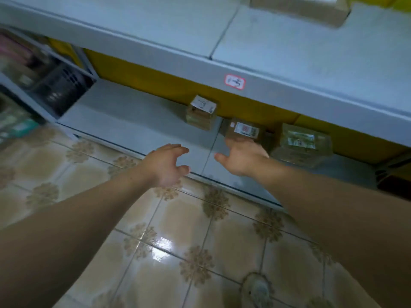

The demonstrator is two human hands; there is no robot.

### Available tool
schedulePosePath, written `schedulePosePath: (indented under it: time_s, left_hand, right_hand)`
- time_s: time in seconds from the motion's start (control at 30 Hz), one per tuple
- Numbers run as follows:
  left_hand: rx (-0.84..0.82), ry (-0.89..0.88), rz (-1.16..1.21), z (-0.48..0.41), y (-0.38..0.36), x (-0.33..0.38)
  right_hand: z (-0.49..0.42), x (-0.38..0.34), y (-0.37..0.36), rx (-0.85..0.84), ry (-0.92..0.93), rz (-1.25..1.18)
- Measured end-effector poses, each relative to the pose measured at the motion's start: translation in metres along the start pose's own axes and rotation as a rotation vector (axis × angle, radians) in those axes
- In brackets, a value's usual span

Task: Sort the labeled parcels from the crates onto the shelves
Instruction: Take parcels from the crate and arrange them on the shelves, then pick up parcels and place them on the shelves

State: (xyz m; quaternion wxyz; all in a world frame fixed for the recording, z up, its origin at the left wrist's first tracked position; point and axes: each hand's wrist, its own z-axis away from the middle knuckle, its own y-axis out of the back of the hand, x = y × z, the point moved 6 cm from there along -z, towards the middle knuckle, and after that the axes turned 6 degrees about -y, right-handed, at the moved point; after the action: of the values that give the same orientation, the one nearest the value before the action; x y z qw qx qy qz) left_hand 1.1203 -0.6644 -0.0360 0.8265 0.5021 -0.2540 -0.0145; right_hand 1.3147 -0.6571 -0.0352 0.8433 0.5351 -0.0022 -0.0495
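Three labelled parcels stand on the low grey shelf: a small taped box at the back, a brown box with a white label in the middle, and a clear-wrapped parcel to the right. My right hand reaches to the brown box, fingers touching its near side, thumb spread to the left. Over the shelf's front edge my left hand hovers with fingers loosely spread and holds nothing.
An upper grey shelf carries a red-bordered sticker on its front edge and a brown parcel at the top right. A neighbouring rack with a dark crate stands at the left. Patterned floor tiles lie below.
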Motion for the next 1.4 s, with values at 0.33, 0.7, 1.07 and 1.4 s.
schedulePosePath:
  time_s: [0.33, 0.7, 1.07, 1.4]
  left_hand:
    - [0.138, 0.016, -0.035, 0.215, 0.222, -0.088]
    - [0.396, 0.095, -0.05, 0.383, 0.405, -0.147]
    - [0.511, 0.217, -0.065, 0.418, 0.495, -0.241]
    - [0.591, 0.396, -0.05, 0.384, 0.572, -0.359]
  right_hand:
    - [0.129, -0.248, 0.199, 0.181, 0.12, -0.02]
    - [0.215, -0.421, 0.369, 0.401, 0.251, 0.075]
    - [0.183, -0.564, 0.443, 0.48, 0.458, 0.103]
    - [0.08, -0.713, 0.49, 0.452, 0.697, 0.079]
